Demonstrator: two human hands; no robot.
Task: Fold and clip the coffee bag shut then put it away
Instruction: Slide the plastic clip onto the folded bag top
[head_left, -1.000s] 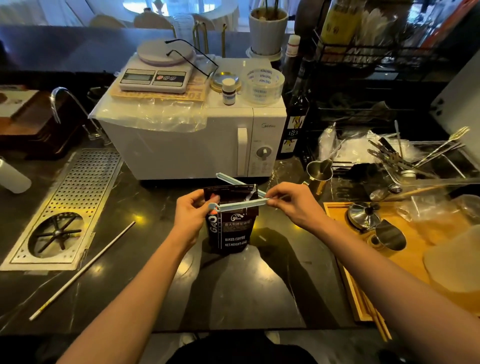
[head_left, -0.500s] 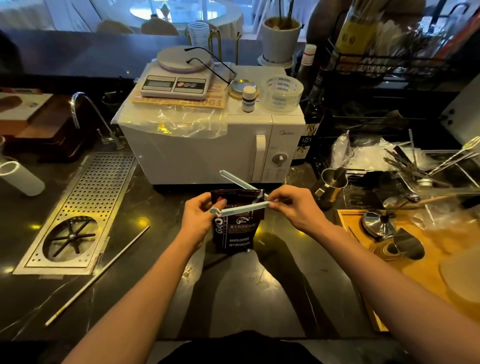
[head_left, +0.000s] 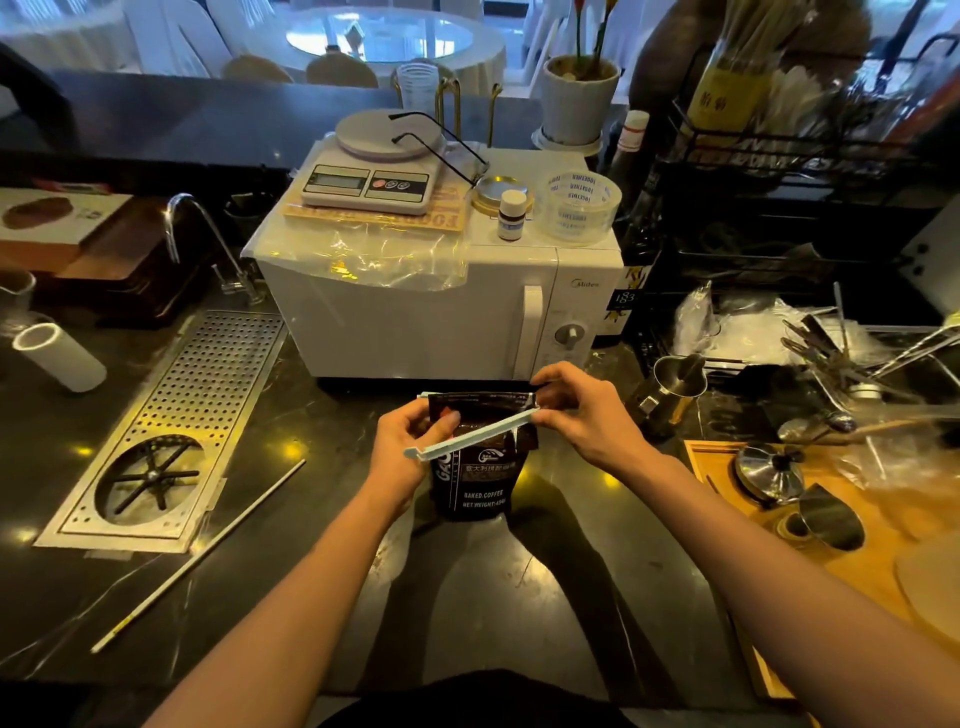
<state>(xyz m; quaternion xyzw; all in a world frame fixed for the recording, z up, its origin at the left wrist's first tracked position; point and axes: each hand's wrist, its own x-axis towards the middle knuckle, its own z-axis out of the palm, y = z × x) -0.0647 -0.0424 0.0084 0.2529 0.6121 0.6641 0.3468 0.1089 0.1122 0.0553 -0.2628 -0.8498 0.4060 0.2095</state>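
1. The coffee bag stood upright at frame centre, before the microwave.
2. The left hand pinched the pale sealing clip; the right hand pinched its far end.
3. Clipping step was in hand; next, I'd judge, snap it shut.

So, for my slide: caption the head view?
Both hands position a pale blue plastic clip across the folded dark coffee bag.

Dark coffee bag upright at frame centre on black counter; left hand gripping its upper left side; right hand pinching pale clip slanted across the folded top; white microwave just behind
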